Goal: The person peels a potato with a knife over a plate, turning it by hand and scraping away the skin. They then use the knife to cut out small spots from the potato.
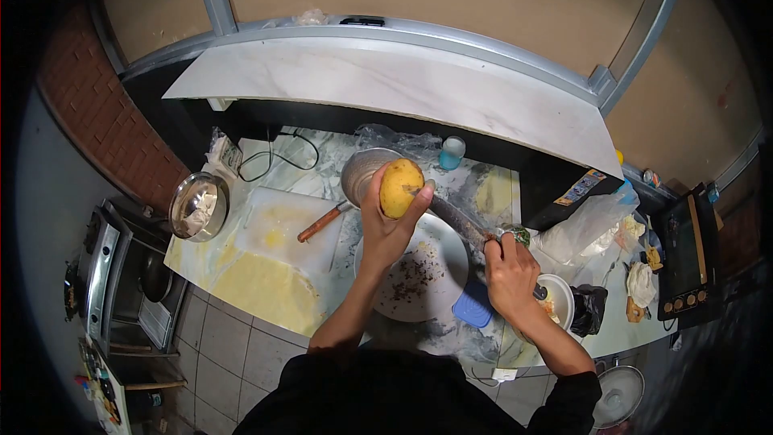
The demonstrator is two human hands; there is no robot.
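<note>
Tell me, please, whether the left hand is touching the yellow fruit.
Touching. The head view shows the left hand wrapped around the yellow fruit, with thumb and fingers pressed against its skin.

Room lies open over the cutting board (282, 229) beside the left hand (386, 229); bowl (564, 283), bag (584, 225) and blue lid (473, 308) crowd the right.

Head view, fisheye, steeply down; left hand (388, 229), right hand (510, 274) near.
</note>
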